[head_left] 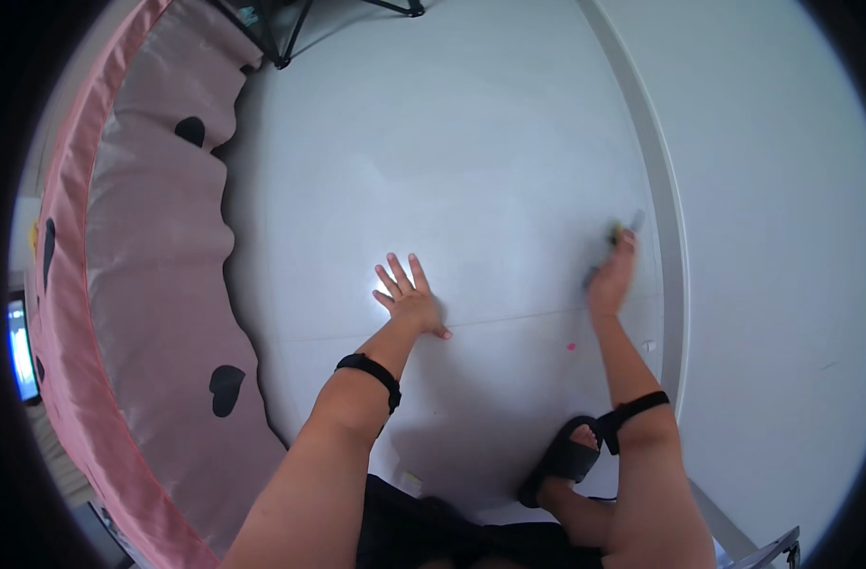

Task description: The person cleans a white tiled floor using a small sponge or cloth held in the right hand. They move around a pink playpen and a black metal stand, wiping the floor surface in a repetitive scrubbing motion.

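The left hand (pixel 410 307) is spread wide and holds nothing, its fingers pointing away from the person over the pale floor (pixel 471 180). The right hand (pixel 611 286) is curled around a small blurred tool (pixel 637 222); its exact kind and how tightly the fingers close I cannot tell. The tool's pale end juts just beyond those fingers, near the grey skirting (pixel 674 275) to their right. Nearer the person than the right fingers lie a pink speck (pixel 572 347) and a small white piece (pixel 649 346); well left of the left fingers hangs a pink skirt (pixel 158 284) with dark hearts.
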`<state>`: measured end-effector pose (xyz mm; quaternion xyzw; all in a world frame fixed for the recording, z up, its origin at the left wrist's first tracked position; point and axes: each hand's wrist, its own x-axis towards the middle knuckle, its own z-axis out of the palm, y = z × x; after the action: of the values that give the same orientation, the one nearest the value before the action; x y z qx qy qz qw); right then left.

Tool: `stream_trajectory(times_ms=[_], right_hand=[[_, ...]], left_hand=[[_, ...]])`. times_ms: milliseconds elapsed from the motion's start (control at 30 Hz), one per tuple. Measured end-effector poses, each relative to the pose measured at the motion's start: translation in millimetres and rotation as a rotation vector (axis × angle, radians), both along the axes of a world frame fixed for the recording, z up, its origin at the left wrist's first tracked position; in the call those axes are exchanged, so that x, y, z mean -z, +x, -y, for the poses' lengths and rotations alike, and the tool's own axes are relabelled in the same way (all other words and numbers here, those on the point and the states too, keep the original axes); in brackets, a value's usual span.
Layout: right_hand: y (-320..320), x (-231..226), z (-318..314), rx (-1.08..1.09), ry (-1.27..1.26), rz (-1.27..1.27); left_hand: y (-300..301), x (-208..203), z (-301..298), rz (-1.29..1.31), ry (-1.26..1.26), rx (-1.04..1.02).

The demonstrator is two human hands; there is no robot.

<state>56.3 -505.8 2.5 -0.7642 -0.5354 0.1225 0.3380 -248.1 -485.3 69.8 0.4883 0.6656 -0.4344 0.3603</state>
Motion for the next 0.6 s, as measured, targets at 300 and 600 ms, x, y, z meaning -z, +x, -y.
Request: stream_trajectory(times_ms=[300, 600], right_hand=[[-144.1, 18.8, -60.5, -0.717, -0.368, 0.237], [20.2, 25.6, -136.6, 0.025, -0.472, 0.423]], left_hand=[[18.5, 8.0, -9.4, 0.05, -0.003, 0.003], [20.1, -9.7, -9.7, 0.088, 0.044, 0.065]])
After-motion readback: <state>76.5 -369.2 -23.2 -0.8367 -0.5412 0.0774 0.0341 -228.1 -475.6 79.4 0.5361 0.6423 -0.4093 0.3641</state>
